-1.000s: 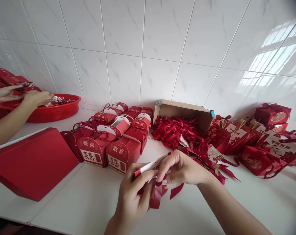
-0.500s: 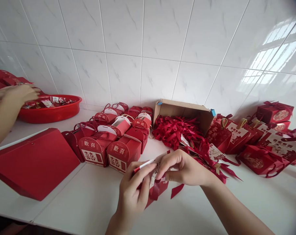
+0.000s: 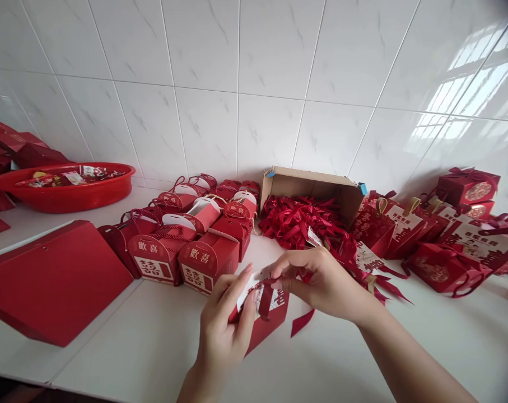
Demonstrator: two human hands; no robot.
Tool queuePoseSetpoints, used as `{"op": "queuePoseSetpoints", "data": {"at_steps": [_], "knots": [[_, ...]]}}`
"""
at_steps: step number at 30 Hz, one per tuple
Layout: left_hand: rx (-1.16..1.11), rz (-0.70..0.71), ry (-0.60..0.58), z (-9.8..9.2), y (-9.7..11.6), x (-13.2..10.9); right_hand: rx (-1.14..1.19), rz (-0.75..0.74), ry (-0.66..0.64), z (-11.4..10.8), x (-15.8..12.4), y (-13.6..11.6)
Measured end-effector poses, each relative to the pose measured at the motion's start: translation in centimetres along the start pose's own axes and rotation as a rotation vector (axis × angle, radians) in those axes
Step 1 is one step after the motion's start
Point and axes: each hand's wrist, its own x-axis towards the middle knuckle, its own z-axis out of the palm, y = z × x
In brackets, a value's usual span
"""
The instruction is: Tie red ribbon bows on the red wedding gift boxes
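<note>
A small red gift box with a white printed top rests in front of me, tilted in my hands. My left hand is wrapped round its left side, thumb on the top panel. Between the thumb and fingers of my right hand is a dark red ribbon, which lies over the printed top. One ribbon tail pokes out to the right, below my right hand. Part of the box is hidden behind my fingers.
Finished-looking red boxes with cord handles stand in rows behind my left hand. A cardboard box spills red ribbons. Red gift bags stand to the right. At left are a red basin of sweets and a large red box.
The gift box's top has tipped so its printed face shows more. My right fingers have shifted slightly with the ribbon. Another person's hands have left the basin and the view.
</note>
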Motion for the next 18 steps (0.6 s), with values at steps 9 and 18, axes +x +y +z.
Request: {"op": "queuePoseSetpoints", "data": {"at_steps": [9, 18], "knots": [[-0.005, 0.000, -0.015, -0.2, 0.3, 0.1, -0.124, -0.134, 0.115, 1.2, 0.1, 0.1], [-0.028, 0.010, -0.043, -0.5, 0.2, -0.3, -0.164, -0.125, 0.211, 1.2, 0.2, 0.0]]}}
